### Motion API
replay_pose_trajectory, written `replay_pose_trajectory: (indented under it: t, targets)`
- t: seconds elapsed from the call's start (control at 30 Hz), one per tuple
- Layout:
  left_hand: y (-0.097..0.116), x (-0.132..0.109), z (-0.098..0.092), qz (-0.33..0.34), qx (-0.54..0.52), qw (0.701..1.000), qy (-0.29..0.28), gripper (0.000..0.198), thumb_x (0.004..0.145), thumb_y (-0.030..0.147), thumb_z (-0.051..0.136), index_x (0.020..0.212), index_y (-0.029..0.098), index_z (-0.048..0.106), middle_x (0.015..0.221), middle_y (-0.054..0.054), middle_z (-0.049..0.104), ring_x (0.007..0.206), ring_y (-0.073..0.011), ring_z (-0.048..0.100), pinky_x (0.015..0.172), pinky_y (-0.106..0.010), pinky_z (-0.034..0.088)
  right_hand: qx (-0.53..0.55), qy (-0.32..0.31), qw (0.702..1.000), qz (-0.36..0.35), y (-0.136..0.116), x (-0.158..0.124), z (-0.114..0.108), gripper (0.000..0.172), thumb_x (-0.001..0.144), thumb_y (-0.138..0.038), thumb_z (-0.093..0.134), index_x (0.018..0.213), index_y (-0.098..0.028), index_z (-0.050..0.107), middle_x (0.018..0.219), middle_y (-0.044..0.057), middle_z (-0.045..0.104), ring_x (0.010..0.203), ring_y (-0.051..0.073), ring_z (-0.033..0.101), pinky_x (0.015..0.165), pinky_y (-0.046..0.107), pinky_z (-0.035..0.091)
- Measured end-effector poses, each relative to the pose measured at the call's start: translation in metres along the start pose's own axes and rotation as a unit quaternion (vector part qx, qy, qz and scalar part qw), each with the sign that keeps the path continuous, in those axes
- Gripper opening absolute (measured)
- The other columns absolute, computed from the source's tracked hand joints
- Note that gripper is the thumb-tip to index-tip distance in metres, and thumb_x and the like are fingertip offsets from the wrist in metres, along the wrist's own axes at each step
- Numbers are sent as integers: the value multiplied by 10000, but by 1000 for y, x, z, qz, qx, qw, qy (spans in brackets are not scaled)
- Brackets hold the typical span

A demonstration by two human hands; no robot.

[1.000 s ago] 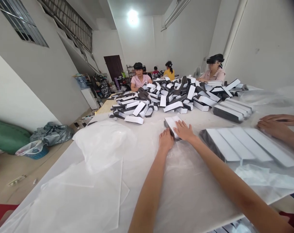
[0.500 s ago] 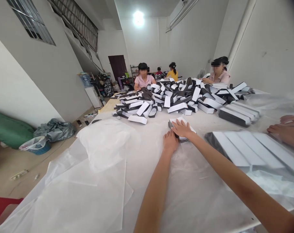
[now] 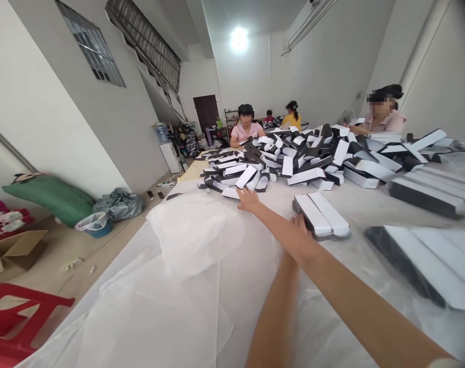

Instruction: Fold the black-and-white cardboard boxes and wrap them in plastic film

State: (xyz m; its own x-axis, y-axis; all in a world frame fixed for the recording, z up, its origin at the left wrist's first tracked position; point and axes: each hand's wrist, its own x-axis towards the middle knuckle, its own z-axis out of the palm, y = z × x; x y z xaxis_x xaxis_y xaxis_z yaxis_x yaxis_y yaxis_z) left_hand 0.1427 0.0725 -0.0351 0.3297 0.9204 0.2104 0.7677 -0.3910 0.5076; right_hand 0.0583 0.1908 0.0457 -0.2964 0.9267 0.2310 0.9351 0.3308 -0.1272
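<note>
My right hand (image 3: pixel 249 200) reaches across my left arm to the front edge of a heap of black-and-white cardboard boxes (image 3: pixel 287 166). Its fingers are apart, at the end of a white box piece (image 3: pixel 230 192) lying flat. Under the right forearm, my left hand (image 3: pixel 300 224) presses curled fingers against the black left side of two boxes side by side (image 3: pixel 319 210). Part of that hand is hidden by the right arm. Clear plastic shows around the near end of the two boxes.
White plastic bags (image 3: pixel 186 230) lie on the left of the table. To the right are bagged rows of boxes (image 3: pixel 424 260), with more behind them (image 3: pixel 427 197). Co-workers sit across the table (image 3: pixel 247 128) and at the right (image 3: pixel 385 117). A red stool (image 3: pixel 25 312) stands at lower left.
My right hand has left the top of the boxes and moved left to the heap. My left hand stays at their side. The view has turned left; the co-worker's hands at right are out of sight.
</note>
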Motion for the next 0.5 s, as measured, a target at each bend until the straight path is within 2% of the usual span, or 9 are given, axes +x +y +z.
replay_pose_trajectory:
  t: [0.1, 0.2, 0.27, 0.37, 0.5]
  targets:
    - [4, -1, -5, 6, 0, 1000, -8, 607, 843, 194, 382, 1443, 124, 317, 1480, -120, 372, 1371, -262, 320, 1159, -418, 221, 4, 0, 1000, 29, -7, 21, 15, 441, 981, -378, 334, 1136, -34, 562, 1298, 189, 503, 1208, 286, 445, 994, 368, 363]
    - [6, -3, -7, -7, -8, 1000, -8, 597, 853, 194, 363, 1445, 127, 321, 1483, -120, 367, 1378, -254, 310, 1166, -423, 221, 3, 11, 998, 66, -1, 37, 22, 397, 945, -392, 457, 1212, -109, 534, 1308, 144, 490, 1190, 263, 470, 978, 435, 402]
    - [5, -4, -4, -15, -16, 1000, -4, 596, 868, 209, 346, 1458, 136, 303, 1497, -107, 344, 1393, -242, 283, 1178, -402, 207, 7, 9, 997, 80, 9, 46, 24, 394, 914, -381, 530, 1236, -153, 521, 1291, 110, 500, 1143, 239, 511, 953, 464, 433]
    - [2, -3, 6, -26, -26, 999, 4, 590, 889, 237, 339, 1471, 162, 283, 1508, -88, 322, 1407, -229, 249, 1187, -368, 209, 34, -19, 996, 79, 29, 59, 24, 374, 907, -380, 544, 1205, -153, 539, 1226, 92, 541, 1097, 224, 539, 928, 458, 449]
    - [-3, 2, 19, -25, -16, 1000, 6, 579, 920, 252, 292, 1489, 171, 226, 1536, -44, 266, 1413, -181, 231, 1169, -277, 251, 96, -60, 991, 76, 58, 67, 25, 475, 811, -451, 632, 1134, -109, 569, 1130, 123, 580, 1037, 233, 549, 877, 358, 446]
